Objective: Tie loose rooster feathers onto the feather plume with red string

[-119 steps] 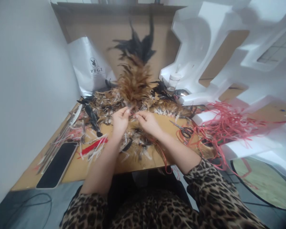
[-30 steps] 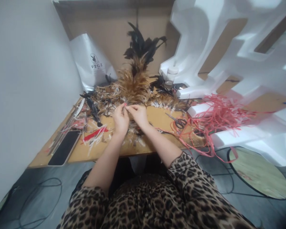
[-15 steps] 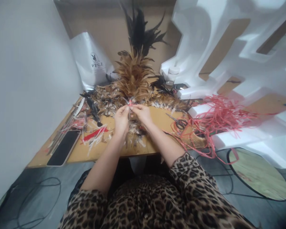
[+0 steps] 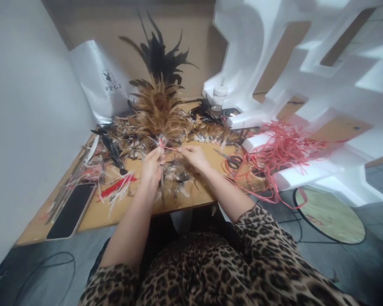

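My left hand (image 4: 152, 165) pinches the base of a tall feather bundle (image 4: 159, 104), brown below with long black plumes at the top. A thin stem hangs down below that hand. Red strip (image 4: 170, 148) is wound at the bundle's base, and its free length runs taut to the right. My right hand (image 4: 194, 156) is closed on the end of this strip, a short way from my left hand. Loose feathers (image 4: 175, 172) lie on the table under both hands.
Scissors (image 4: 231, 160) and a tangle of red strips (image 4: 287, 146) lie to the right, beside white foam pieces (image 4: 293, 176). A phone (image 4: 70, 211) and a red piece (image 4: 116, 187) lie left. A silver bag (image 4: 97, 80) and a lidded jar (image 4: 219, 97) stand behind.
My right hand has moved right, away from my left hand, drawing the red strip out between them. My left hand still holds the bundle's base. The whole view has shifted slightly.
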`<state>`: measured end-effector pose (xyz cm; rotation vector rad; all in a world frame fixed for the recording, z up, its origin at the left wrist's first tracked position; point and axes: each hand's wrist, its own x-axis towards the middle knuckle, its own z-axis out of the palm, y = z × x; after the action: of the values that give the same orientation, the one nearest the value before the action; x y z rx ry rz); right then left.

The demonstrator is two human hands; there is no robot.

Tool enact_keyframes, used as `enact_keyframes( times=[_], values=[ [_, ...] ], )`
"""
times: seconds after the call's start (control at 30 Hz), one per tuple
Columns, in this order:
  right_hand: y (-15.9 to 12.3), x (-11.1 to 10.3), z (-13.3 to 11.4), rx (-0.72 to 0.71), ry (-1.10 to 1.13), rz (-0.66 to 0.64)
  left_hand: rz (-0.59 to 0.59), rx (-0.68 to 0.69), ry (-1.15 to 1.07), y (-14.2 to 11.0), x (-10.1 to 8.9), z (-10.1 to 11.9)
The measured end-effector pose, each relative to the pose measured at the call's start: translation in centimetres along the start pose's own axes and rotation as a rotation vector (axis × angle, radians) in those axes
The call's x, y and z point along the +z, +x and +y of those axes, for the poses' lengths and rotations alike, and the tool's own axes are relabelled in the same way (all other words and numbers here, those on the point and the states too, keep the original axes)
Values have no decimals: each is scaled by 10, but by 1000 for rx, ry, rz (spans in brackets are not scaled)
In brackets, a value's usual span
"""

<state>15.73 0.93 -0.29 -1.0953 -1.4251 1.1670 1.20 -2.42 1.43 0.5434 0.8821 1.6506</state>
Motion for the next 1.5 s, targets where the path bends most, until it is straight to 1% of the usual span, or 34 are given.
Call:
enact_keyframes(
  times=[0.03, 0.1, 0.13, 0.17, 0.23, 0.3, 0.37, 0.5, 0.57, 0.67, 0.73, 0.77, 0.83, 0.9, 0.93, 1.0, 1.07, 1.17, 1.27, 1.33, 1.4, 1.5],
  values=[
    [0, -15, 3, 30, -99, -10, 9, -15, -17, 0, -3, 2],
    [2, -50, 9, 41, -328, 39, 13, -40, -49, 0, -7, 4],
    [5, -68, 12, 19, -474, 103, 13, -49, -61, 0, -9, 5],
    [8, -85, 15, 27, -607, 182, 14, -57, -69, 0, -9, 4],
    [17, -115, 19, 116, -836, 345, 22, -71, -81, -1, -9, 2],
    [26, -135, 23, 223, -973, 468, 34, -81, -95, -1, -8, 0],
    [34, -145, 26, 293, -1030, 515, 40, -88, -104, -2, -5, -2],
    [44, -150, 32, 389, -1059, 486, 44, -86, -82, -4, -4, -1],
    [46, -151, 36, 416, -1070, 496, 49, -78, -73, -4, -4, 2],
    [45, -156, 40, 388, -1046, 542, 43, -67, -67, -3, -7, 4],
    [42, -159, 39, 326, -968, 557, 40, -60, -61, -2, -9, 3],
    [40, -160, 38, 286, -892, 557, 41, -59, -60, -1, -9, 2],
    [35, -157, 31, 208, -641, 555, 49, -57, -65, 0, -9, 0],
    [29, -149, 22, 160, -273, 496, 46, -63, -76, 0, -7, -3],
    [26, -143, 16, 146, -77, 430, 40, -68, -82, -1, -5, -5],
    [20, -128, 4, 130, 255, 242, 28, -77, -90, -3, -2, -7],
    [12, -110, -8, 121, 465, 61, 22, -84, -90, -6, 1, -9],
    [1, -78, -23, 136, 598, -117, 26, -84, -74, -9, 4, -12],
    [-7, -44, -31, 168, 636, -254, -2, -76, -58, -11, 4, -16],
    [-9, -23, -32, 185, 635, -316, -22, -63, -49, -12, 4, -18],
    [-10, -4, -30, 191, 617, -323, -11, -44, -38, -14, 4, -20],
    [-10, 15, -26, 201, 557, -238, 10, -9, -22, -17, 4, -20]
  ],
)
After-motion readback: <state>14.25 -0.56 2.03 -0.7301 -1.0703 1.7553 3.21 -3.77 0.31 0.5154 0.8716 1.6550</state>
